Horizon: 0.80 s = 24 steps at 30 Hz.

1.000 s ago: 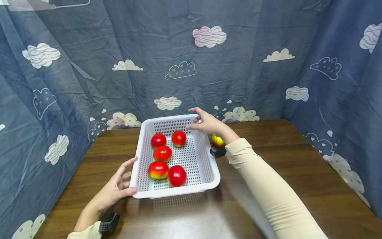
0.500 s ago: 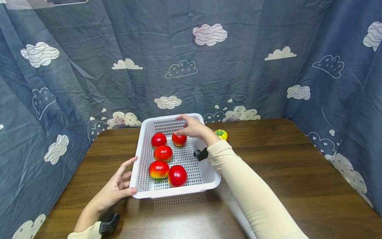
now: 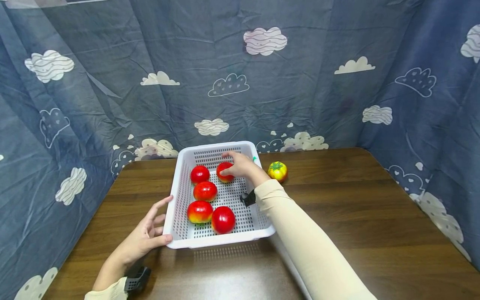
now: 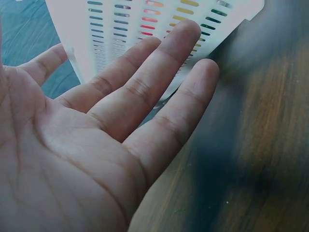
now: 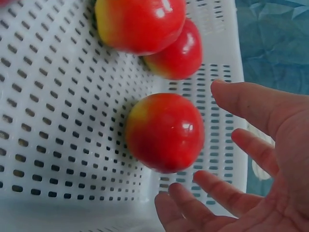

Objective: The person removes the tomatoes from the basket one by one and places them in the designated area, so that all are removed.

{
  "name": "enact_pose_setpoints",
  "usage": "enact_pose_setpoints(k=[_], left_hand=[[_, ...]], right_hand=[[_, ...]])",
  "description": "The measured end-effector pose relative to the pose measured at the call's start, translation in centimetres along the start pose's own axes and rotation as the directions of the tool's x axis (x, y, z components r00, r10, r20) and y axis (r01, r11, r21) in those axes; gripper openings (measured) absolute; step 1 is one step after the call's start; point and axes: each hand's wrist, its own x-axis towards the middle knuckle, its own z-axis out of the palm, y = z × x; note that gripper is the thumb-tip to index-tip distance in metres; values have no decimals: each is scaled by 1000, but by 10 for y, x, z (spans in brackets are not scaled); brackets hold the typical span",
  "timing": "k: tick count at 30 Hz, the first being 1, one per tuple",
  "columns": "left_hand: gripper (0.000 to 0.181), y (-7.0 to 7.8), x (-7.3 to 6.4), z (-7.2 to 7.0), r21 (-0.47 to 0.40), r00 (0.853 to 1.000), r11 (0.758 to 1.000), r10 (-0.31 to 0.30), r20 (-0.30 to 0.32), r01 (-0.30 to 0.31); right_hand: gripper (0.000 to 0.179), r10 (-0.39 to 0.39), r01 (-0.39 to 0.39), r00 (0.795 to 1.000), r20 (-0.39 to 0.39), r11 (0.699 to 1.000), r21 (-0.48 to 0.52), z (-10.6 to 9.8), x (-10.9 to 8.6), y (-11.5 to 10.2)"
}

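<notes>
A white perforated plastic basket (image 3: 221, 241) sits on the table with several glossy red fruits in it, some showing yellow. My left hand (image 3: 144, 235) touches the basket's left wall from outside, its thumb near the front corner. In the left wrist view its fingers (image 4: 149, 82) are stretched out along the slotted side. My right hand (image 3: 241, 166) reaches over the right rim toward the far-right red fruit (image 3: 222, 170). The right wrist view shows thumb and fingers spread beside this fruit (image 5: 166, 133), with a gap between.
Just right of the basket, a yellow-and-red fruit with a green leafy top (image 3: 277, 171) stands on the wooden table (image 3: 356, 200). A blue cloud-patterned curtain (image 3: 228, 41) hangs behind and at both sides.
My right hand has moved left and lower into the basket, close to the far-right red fruit, uncovering the yellow-and-red fruit on the table. My left hand has stayed put.
</notes>
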Motion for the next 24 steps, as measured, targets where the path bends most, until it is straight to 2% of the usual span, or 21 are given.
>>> enact_pose_setpoints(k=[14,24], left_hand=[[93,1,0,0,29,1000,1000,-7,-12,8],[94,1,0,0,42,999,999,-30,-27,31]], right_hand=[[61,-27,27,999,23,999,-29,5,3,5],[58,-30,33,999,37,995,-99,7,1,5]])
